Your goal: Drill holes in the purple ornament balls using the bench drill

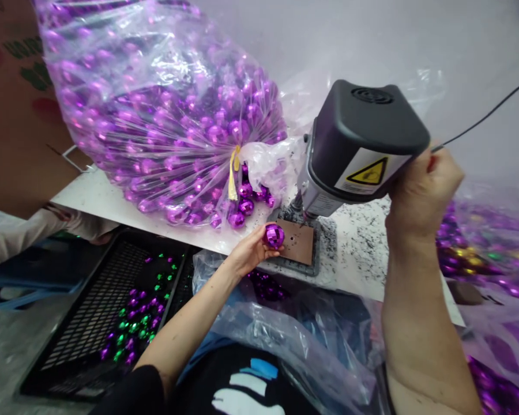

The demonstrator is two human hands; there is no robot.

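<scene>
Between the thumb and fingers of my left hand (251, 249) is a purple mirror-faceted ball (274, 236). It is just above the left edge of a brown board (300, 242) with a small hole, which lies on the base of a small bench drill press (363, 144). My right hand (424, 187) is closed at the right side of the drill press head; its fingertips, and whatever part they grip, are hidden behind the housing. Dark shavings (354, 236) are scattered around the base.
A tied clear bag (164, 115) of purple balls fills the table's left; loose purple balls (244, 206) lie beside it. An open plastic bag (281, 328) hangs over my lap. A black crate (90, 300) holds purple and green balls. Another person's sleeve (21, 239) shows at left.
</scene>
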